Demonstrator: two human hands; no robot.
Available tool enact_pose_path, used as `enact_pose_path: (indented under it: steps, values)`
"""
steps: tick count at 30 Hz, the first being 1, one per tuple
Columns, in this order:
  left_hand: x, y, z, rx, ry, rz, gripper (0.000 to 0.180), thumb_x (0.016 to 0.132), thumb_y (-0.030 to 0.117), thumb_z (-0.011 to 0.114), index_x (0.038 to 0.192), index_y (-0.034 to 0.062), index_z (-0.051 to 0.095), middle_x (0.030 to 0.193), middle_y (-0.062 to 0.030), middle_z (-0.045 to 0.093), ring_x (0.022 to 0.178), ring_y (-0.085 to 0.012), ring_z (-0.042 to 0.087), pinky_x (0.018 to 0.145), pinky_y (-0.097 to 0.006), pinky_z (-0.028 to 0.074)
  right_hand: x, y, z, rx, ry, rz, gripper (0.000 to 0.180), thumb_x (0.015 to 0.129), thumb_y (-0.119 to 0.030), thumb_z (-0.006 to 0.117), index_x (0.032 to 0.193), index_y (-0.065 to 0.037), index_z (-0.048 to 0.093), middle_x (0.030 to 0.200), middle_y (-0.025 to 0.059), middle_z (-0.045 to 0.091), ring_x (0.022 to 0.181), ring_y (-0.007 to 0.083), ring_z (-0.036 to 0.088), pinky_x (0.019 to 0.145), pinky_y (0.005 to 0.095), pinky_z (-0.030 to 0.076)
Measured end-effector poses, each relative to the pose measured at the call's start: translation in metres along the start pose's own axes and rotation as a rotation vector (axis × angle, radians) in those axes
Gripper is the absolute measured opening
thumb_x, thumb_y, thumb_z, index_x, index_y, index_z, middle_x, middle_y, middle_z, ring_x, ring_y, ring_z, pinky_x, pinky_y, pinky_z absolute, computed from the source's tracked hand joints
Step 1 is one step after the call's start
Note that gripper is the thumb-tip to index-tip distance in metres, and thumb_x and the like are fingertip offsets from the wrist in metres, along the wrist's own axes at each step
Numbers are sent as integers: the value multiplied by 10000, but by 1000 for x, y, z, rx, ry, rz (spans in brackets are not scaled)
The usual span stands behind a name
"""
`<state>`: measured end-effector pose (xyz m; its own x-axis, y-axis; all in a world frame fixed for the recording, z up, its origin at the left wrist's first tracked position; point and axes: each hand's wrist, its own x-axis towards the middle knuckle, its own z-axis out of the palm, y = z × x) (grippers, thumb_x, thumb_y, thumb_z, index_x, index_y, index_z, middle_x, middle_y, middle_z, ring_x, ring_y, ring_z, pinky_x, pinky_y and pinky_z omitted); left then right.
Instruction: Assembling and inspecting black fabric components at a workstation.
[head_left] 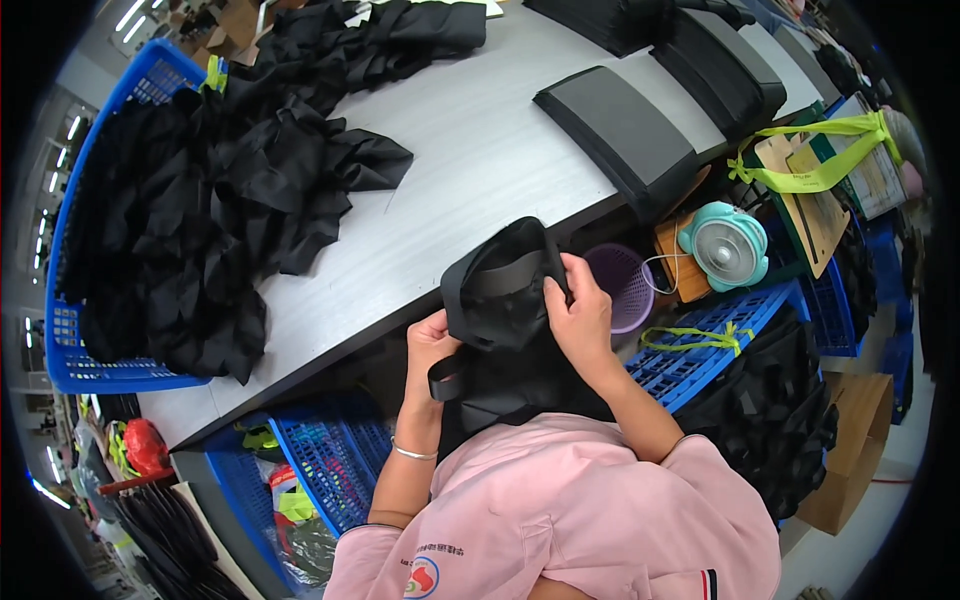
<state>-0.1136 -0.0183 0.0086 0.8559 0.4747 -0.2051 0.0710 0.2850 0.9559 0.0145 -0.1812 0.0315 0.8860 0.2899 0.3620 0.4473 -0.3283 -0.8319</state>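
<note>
A black sewn fabric piece (pixel 500 310), like a soft bag with a wide banded opening, is spread between my hands above my lap. My left hand (pixel 432 345) grips its left edge with thumb and fingers pinched together, beside a short black strap loop (pixel 446 380). On the opposite side my right hand (pixel 580 312) pinches the rim, its thumb on top of the cloth. The lower part of the fabric drapes down onto my pink shirt (pixel 560 480).
A grey table (pixel 400 220) lies ahead. Black cloth pieces (pixel 190 200) spill from a blue basket (pixel 80 350) at left. Stacked black-grey panels (pixel 630 130) sit far right. A purple bin (pixel 622 285), a teal fan (pixel 722 245) and another blue basket (pixel 710 345) are at right.
</note>
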Motion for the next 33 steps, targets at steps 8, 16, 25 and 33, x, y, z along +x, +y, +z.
enact_pose_path:
  steps: [8,16,25,33]
  values:
    - [6,-16,-24,-216,65,61,180,885,-53,612,1035,-43,710,941,-24,720,780,-71,640,718,-206,497,17,3,-38,231,59,218,198,917,16,516,1057,17,656,658,41,621,580,92,585,546,256,473]
    - [12,-3,10,-270,49,0,417,897,43,667,1285,-78,575,1271,-140,640,1124,-258,643,975,-376,517,-18,36,-33,352,-751,312,594,857,-282,743,1289,62,521,1149,265,647,1080,300,643,908,390,502]
    - [-5,-22,55,489,-15,491,293,1025,166,565,1205,-61,609,1094,-106,680,910,-153,642,830,-278,510,-46,54,-70,370,-191,262,473,859,-125,678,1288,39,567,1197,228,661,1120,317,653,946,367,497]
    - [-14,-46,50,315,-177,-130,371,1020,191,577,1345,13,559,1269,-117,635,983,-174,687,713,-262,575,-119,125,-245,218,326,587,476,880,-136,664,1309,40,554,1119,101,670,993,147,627,884,301,501]
